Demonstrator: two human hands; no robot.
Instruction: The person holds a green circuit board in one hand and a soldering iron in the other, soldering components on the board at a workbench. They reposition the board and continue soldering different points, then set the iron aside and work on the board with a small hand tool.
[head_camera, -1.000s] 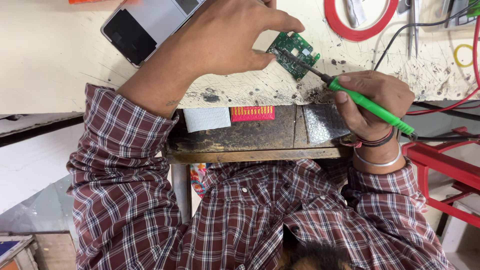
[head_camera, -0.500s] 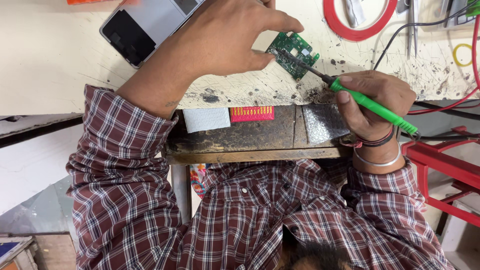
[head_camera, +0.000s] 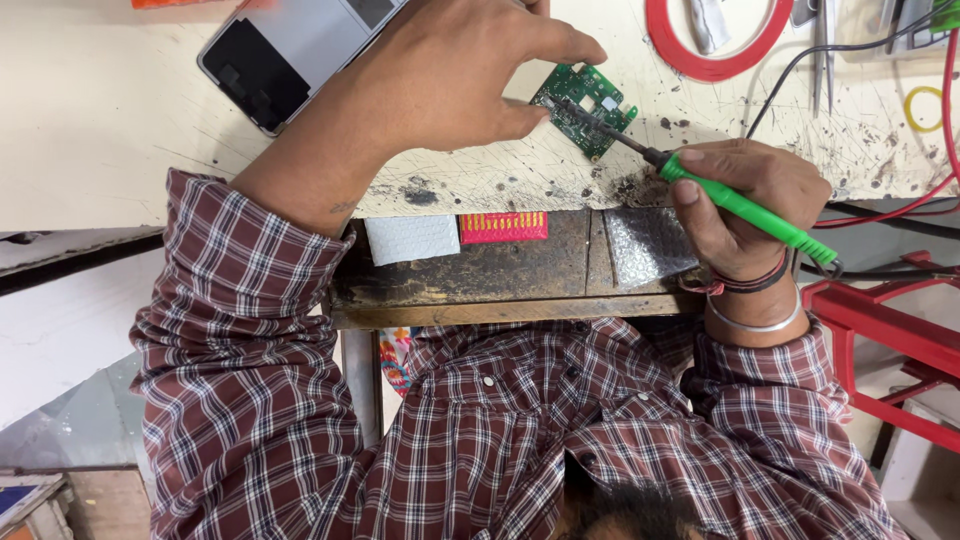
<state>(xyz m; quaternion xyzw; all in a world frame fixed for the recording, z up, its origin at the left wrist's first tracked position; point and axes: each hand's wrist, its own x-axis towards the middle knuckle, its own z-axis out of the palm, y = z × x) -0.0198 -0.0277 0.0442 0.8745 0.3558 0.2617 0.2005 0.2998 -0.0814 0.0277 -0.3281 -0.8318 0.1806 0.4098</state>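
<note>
I see my left hand (head_camera: 455, 75) pinching the small green circuit board (head_camera: 585, 108) flat on the scratched, scorched worktop (head_camera: 100, 130), right hand (head_camera: 750, 205) fisted around a green-handled soldering iron (head_camera: 745, 208), dark tip on the board.

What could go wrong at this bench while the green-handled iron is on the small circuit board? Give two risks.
The left hand pinches the circuit board right beside the soldering iron tip, so a slip could burn a fingertip. The right hand works near trailing cables; a snag might jerk the iron off the board.
</note>
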